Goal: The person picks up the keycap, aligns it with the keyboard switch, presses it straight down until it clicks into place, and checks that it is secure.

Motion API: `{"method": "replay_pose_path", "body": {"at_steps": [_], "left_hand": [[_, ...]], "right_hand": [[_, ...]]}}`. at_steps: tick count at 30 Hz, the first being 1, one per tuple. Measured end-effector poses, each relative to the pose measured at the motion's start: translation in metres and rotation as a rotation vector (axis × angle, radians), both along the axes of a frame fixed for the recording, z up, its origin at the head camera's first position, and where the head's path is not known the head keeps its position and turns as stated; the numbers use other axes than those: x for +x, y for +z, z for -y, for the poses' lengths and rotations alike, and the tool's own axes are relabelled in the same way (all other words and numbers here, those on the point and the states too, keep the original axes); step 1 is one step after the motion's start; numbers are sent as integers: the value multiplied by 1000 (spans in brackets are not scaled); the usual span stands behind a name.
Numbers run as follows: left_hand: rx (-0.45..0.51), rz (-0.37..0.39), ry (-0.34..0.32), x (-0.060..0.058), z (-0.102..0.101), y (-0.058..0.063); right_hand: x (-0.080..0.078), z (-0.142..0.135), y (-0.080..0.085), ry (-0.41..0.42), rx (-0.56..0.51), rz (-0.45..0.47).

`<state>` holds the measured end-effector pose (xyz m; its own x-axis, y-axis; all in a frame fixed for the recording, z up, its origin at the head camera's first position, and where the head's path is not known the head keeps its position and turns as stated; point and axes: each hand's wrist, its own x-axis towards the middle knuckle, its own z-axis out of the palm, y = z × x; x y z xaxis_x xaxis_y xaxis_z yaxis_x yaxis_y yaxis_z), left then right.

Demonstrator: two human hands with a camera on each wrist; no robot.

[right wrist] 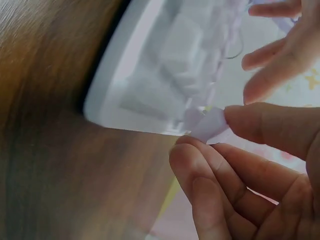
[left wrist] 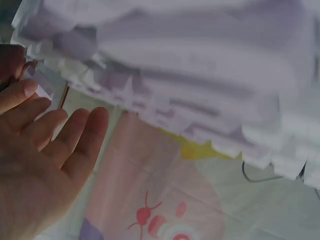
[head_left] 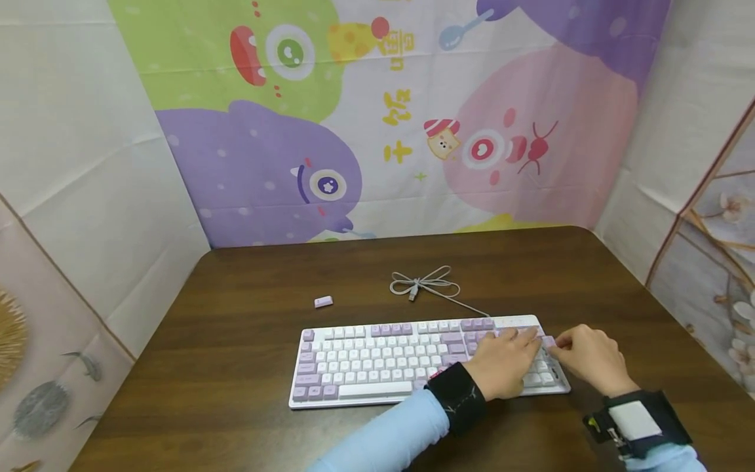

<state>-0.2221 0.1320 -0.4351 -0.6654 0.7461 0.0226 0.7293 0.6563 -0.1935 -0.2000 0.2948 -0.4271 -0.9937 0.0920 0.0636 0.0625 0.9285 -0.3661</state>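
A white and lilac keyboard [head_left: 377, 360] lies on the brown table. My left hand [head_left: 506, 364] is over its right part with the fingers extended, hiding some keys; in the left wrist view that hand [left wrist: 50, 160] has straight fingers and holds nothing. At the keyboard's right end, my right hand [head_left: 592, 357] pinches a small lilac keycap [right wrist: 212, 124] between thumb and fingertips. The right wrist view has this keycap close by the keyboard's corner, tilted. The left fingers stand just beside it there.
Behind the keyboard's left part lies a loose lilac keycap [head_left: 323, 301]. A bundled white cable [head_left: 425, 282] runs from the keyboard's back edge. Cloth with cartoon figures [head_left: 401, 131] hangs behind the table [head_left: 248, 314], and white cloths flank it.
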Motion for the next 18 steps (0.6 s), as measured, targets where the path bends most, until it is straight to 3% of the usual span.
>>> {"method": "replay_pose_path", "body": {"at_steps": [5, 12, 18], "left_hand": [[-84, 67, 30, 1, -10, -4], [-48, 101, 58, -7, -14, -6], [-39, 132, 82, -11, -9, -2]], "right_hand": [[-7, -5, -7, 0, 3, 19], [-12, -4, -11, 21, 16, -37], [-11, -6, -9, 27, 12, -28]]}}
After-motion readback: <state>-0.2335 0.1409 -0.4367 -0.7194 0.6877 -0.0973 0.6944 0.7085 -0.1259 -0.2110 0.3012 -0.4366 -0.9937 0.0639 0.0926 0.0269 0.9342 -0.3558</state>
